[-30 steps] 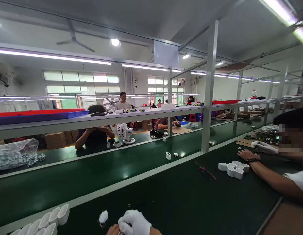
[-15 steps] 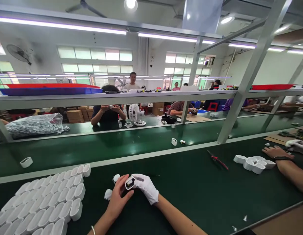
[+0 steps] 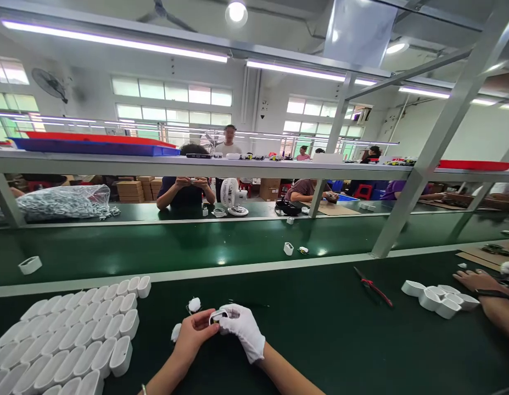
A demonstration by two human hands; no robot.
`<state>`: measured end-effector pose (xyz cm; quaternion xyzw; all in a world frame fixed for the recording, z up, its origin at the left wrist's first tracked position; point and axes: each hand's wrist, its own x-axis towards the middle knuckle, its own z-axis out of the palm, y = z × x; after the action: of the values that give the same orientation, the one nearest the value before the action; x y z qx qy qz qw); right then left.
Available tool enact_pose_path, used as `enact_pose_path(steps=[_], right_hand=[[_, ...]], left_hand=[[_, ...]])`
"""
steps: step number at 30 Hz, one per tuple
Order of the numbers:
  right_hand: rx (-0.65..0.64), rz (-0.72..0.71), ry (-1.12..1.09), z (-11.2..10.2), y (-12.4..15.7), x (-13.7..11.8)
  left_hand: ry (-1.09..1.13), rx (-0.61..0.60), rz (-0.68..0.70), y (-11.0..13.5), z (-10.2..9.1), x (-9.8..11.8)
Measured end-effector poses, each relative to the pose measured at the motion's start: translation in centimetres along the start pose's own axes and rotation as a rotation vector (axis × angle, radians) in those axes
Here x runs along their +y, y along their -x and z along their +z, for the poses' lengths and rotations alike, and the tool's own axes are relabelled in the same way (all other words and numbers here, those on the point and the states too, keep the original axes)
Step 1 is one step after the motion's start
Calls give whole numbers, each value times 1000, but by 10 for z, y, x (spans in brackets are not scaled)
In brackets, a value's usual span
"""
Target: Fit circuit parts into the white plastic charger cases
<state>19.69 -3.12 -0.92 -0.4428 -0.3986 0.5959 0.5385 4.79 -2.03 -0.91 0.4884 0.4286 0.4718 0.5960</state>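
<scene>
Between both hands, above the dark green tabletop, is a small white oval plastic housing; its open end shows, and what sits inside is too small to make out. My bare left hand pinches it from the left with thumb and fingers. On its right side, my right hand, in a white glove, closes around it with the fingers partly over the opening. Just beyond the left hand lies a white piece, with another white piece beside the wrist, partly hidden.
Rows of white housings cover the left of the table. Red-handled pliers and a cluster of white housings lie to the right, near a co-worker's hand. Behind runs a green conveyor belt under a shelf.
The housing has turned in my hands, and my gloved fingers now cover more of its opening. The view has tilted slightly upward.
</scene>
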Motion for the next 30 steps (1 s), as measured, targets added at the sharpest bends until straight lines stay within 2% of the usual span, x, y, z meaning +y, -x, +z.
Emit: enact_pose_path(steps=[9,12,18,30], right_hand=[[-67,7,20,-3,-3,3],[-71,-28,-9,-7,-8,9],[-33,4,-29,-10,-10,13],[-30,-16,-11,-11,-11,15]], left_hand=[[-2,26,-7,2,1,1],[-19,58,20,2,1,-3],[-68,82,46,4,4,-4],[-60,33,46,-2,5,-5]])
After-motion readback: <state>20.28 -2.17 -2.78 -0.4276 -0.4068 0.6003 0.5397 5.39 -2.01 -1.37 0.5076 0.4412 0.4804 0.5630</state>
